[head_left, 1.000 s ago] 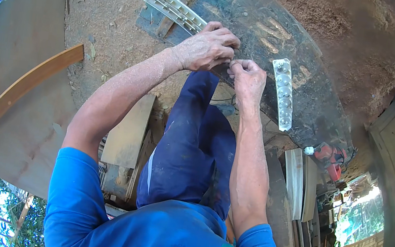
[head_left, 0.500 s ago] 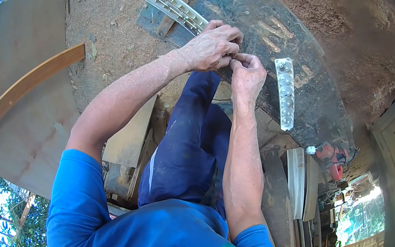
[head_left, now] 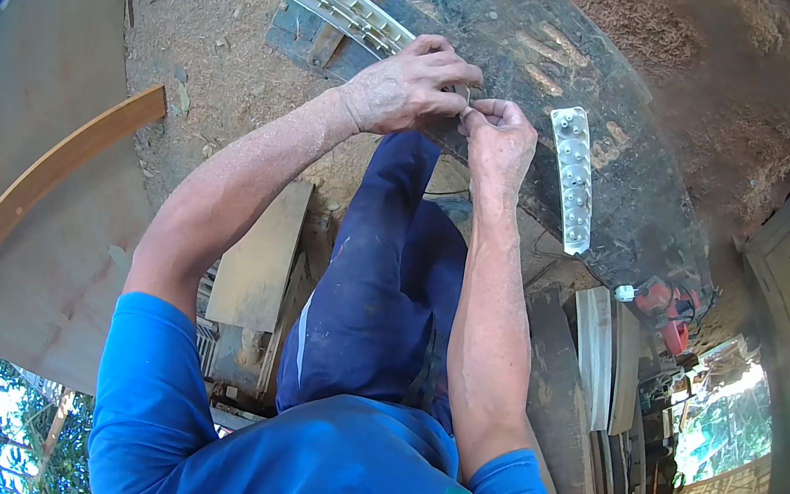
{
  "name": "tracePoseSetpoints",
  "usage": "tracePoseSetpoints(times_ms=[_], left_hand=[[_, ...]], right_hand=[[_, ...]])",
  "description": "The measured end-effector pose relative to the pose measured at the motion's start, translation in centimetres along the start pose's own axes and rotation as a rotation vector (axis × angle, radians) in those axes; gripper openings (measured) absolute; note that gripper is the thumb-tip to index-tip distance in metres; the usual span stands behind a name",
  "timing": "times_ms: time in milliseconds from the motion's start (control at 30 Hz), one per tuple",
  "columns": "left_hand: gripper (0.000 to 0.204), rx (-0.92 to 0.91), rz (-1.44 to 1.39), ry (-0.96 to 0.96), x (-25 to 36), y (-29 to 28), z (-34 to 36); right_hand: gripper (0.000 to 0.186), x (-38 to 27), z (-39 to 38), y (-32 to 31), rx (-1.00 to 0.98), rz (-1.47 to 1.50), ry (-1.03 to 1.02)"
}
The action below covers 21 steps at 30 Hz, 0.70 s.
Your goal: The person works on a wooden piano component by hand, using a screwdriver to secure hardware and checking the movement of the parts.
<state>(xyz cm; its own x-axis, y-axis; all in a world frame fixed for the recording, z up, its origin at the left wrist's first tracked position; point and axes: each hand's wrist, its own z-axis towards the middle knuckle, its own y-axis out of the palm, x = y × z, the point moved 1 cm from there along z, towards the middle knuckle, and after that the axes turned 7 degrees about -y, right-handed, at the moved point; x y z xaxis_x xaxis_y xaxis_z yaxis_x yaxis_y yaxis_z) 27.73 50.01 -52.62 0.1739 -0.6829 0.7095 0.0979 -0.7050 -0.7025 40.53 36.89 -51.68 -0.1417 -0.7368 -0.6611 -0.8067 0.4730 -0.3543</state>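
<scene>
Over the near edge of the dark workbench point(head_left: 504, 45), both hands come together fingertip to fingertip. My left hand point(head_left: 419, 87) is closed, its fingers bent down and inward. My right hand point(head_left: 502, 146) pinches with thumb and forefinger at a small, thin, pale piece point(head_left: 467, 99) that shows between the hands; its kind is too small to tell. A long whitish strip with a row of ribs point(head_left: 342, 9) runs from the far left up to my left hand, which covers its near end. To the right of my right hand lies a pale strip with round knobs point(head_left: 572, 179).
A red power tool point(head_left: 666, 307) rests at the bench's right end. Sawdust point(head_left: 541, 70) lies in patches on the bench top. Left of me stand a curved wooden strip point(head_left: 53, 167) and a large panel point(head_left: 49, 47). Boards point(head_left: 592, 351) lean at the lower right.
The pale piece between the fingertips shows more now, as the hands have parted slightly. Both strips and the bench appear shifted a little up in the picture.
</scene>
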Motion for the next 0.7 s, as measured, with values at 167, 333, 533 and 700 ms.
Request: tracePoseSetpoints(times_ms=[167,333,533,700], left_hand=[[0.046,-0.008,0.099,0.036,-0.1,0.2,-0.3],[0.046,-0.017,0.113,0.050,0.2,0.3,-0.3],[0.043,-0.012,0.113,0.024,0.2,0.7,-0.4],[0.034,0.031,0.043,-0.047,0.4,1.0,0.1]], right_hand=[[0.012,-0.5,-0.7,-0.1,-0.004,-0.081,-0.069],[0.011,0.4,-1.8,-0.1,0.061,-0.230,-0.474],[0.016,1.1,-2.4,-0.3,0.081,-0.337,-0.712],[0.011,0.7,-1.9,0.1,0.079,-0.376,-0.693]])
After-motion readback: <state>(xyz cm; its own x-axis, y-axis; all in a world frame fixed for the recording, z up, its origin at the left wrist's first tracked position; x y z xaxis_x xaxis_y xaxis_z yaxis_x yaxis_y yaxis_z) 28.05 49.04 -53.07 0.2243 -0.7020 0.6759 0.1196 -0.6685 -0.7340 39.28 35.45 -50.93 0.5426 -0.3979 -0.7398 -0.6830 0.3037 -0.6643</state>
